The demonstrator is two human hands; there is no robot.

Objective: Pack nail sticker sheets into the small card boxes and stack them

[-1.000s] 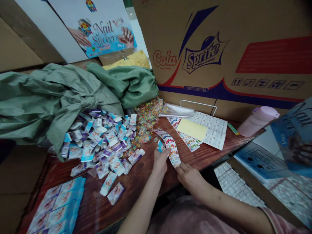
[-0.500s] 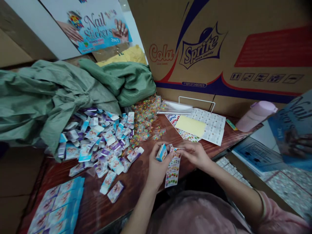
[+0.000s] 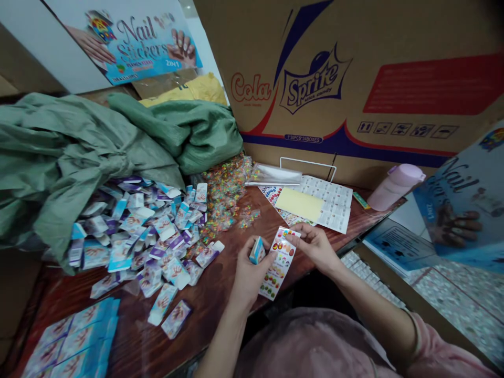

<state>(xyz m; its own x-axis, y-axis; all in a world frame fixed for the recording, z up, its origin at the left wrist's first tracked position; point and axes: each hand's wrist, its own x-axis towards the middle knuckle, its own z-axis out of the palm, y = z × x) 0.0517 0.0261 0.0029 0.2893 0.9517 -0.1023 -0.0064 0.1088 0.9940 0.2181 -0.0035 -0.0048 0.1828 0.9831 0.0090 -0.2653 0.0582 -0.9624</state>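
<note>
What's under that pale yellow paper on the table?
The yellow paper lies over part of a white printed sheet and some colourful stickers, which show beyond its edges. What its middle covers can't be seen.

Sticker strip (image 3: 280, 262) — partly behind fingers (image 3: 269, 259)

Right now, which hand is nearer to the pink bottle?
Right. The right hand is left of the bottle; the left hand, holding a small box, is farther left.

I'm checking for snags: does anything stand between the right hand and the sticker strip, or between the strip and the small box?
Nothing separates the right hand from the sticker strip: it holds the upper end. Between strip and small box, only the thumb of the left hand shows.
</note>
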